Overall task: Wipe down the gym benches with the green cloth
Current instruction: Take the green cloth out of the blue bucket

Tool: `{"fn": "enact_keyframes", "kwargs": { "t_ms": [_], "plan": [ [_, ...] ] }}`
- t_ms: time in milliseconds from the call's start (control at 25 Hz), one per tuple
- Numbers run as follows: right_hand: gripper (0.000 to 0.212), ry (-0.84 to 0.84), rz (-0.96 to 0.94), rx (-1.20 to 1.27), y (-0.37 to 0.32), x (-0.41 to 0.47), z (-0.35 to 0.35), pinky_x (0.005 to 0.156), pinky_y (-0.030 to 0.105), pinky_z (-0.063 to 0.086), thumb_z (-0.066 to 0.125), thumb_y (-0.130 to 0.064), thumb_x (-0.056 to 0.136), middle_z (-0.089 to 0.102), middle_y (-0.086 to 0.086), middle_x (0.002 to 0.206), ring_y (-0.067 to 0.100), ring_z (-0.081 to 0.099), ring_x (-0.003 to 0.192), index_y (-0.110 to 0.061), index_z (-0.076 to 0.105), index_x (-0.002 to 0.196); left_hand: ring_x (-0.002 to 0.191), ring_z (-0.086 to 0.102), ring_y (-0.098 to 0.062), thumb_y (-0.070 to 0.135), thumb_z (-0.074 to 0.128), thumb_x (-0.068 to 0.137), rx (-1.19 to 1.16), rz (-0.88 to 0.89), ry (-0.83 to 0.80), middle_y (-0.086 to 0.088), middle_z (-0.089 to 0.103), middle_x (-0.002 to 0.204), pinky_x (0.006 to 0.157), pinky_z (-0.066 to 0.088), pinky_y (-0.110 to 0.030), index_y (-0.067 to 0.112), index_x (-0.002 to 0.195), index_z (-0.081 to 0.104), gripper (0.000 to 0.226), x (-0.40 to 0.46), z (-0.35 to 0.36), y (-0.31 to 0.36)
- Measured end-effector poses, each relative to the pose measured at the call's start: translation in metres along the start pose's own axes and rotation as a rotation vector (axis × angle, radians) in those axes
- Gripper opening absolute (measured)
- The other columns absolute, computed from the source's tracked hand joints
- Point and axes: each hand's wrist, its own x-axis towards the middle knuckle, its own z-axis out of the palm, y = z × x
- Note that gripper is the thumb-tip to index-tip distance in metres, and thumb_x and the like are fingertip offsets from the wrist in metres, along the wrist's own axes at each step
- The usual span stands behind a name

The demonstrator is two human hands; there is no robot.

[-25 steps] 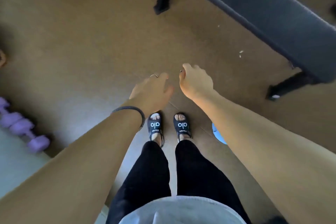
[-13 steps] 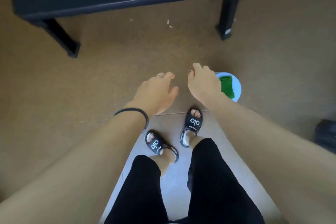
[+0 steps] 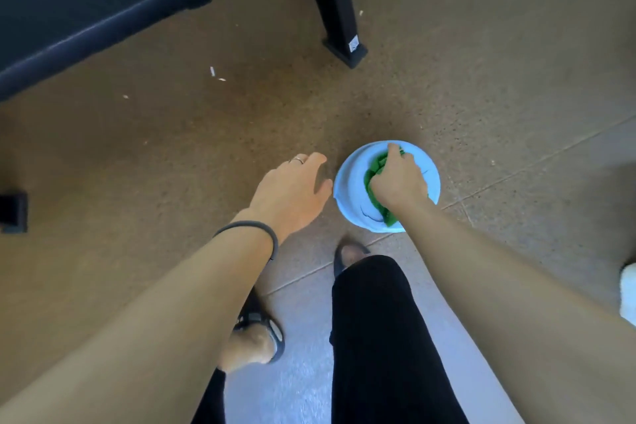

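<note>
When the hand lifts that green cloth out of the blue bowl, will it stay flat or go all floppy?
Probably floppy: the green cloth already lies crumpled in folds under the right hand. It likely droops when lifted. It may be wet, sitting in the blue bowl, though no water shows.

The light is soft and rather dim, warm on the brown floor (image 3: pixel 481 62) and cooler and bluish on the pale tiles (image 3: pixel 303 372) near the bottom edge, where a faint sheen shows. A vague, diffuse shadow lies on the floor beside the left hand (image 3: pixel 292 189). The dark bench (image 3: pixel 86 3) at upper left is nearly black, with only a thin highlight along its edge. The wide lens bends and stretches the forearms toward the corners. Detail is soft and smeared throughout, with the foot under the left arm most blurred.
</note>
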Motion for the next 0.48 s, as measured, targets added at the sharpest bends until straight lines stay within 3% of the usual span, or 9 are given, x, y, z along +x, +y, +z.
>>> {"fn": "enact_keyframes", "kwargs": {
  "t_ms": [160,320,480],
  "plan": [
    [0.078,0.045,0.146,-0.009,0.039,0.073,0.043,0.111,0.053,0.036,0.057,-0.023,0.094,0.033,0.018,0.155,0.040,0.037,0.141,-0.022,0.017,0.161,0.127,0.054,-0.031,0.039,0.044,0.106,0.002,0.078,-0.025,-0.006,0.052,0.146,0.100,0.047,-0.044,0.023,0.152,0.038,0.050,0.087,0.070,-0.017],
    [0.072,0.198,0.235,0.000,0.062,0.108,0.076,0.103,0.049,0.035,0.061,-0.022,0.085,0.036,0.017,0.148,0.039,0.036,0.135,-0.016,0.029,0.150,0.130,0.052,-0.030,0.038,0.044,0.106,-0.006,0.157,-0.037,-0.006,0.049,0.149,0.103,0.045,-0.045,0.023,0.152,0.038,0.049,0.150,0.119,-0.026],
    [0.064,0.307,0.262,0.044,0.058,0.124,0.086,0.095,0.046,0.041,0.064,-0.026,0.083,0.051,0.015,0.134,0.039,0.048,0.126,-0.010,0.036,0.138,0.128,0.053,-0.026,0.040,0.045,0.106,0.010,0.197,0.021,-0.003,0.051,0.147,0.102,0.046,-0.045,0.025,0.152,0.039,0.049,0.182,0.128,-0.035]
  ]
}}
